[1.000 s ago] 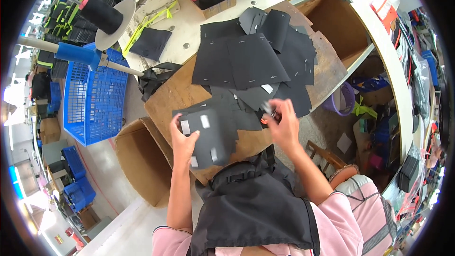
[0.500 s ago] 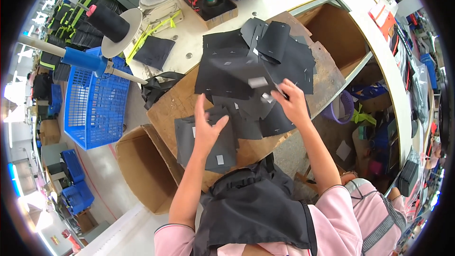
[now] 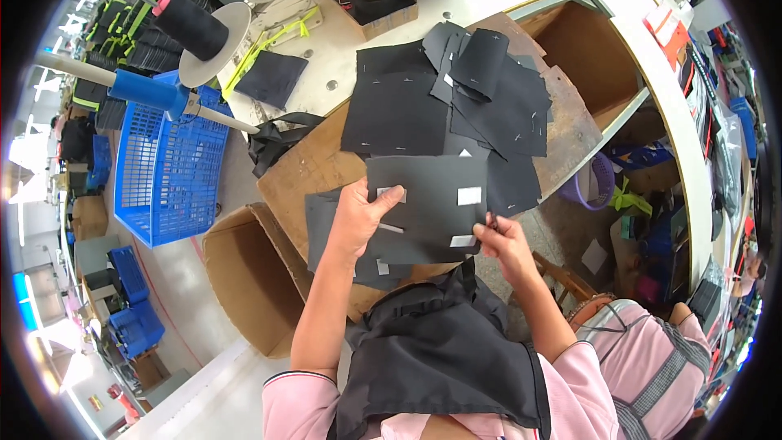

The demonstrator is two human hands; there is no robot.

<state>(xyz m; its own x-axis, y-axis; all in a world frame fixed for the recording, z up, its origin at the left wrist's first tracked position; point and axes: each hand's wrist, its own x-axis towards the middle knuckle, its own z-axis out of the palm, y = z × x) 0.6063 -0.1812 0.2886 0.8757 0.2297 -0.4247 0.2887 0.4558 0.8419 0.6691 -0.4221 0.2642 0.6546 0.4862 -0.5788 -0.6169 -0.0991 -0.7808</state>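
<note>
A dark grey fabric panel [image 3: 428, 216] with several small white patches is held up in front of me, over the work board. My left hand [image 3: 358, 216] grips its left edge, the thumb lying on top across a white patch. At the lower right edge my right hand [image 3: 503, 243] is closed with its fingertips on the panel. A small dark object shows between those fingers, too little of it to name. Beneath the held panel, partly hidden, lies a stack of similar grey pieces [image 3: 322, 224]. Beyond it spreads a pile of black fabric pieces [image 3: 395, 110] with white marks.
A worn brown board [image 3: 305, 167] carries the fabric. Open cardboard boxes stand at lower left [image 3: 252, 285] and far right [image 3: 595, 45]. Blue basket [image 3: 171, 171], black thread cone [image 3: 191, 28] and a tray [image 3: 391, 20] with a green-tipped bottle are around. Another person [image 3: 652, 350] sits at right.
A blurred panel over the pile has come toward me and is now between both hands. My left hand, open before, has closed on it. My right hand has moved down and nearer.
</note>
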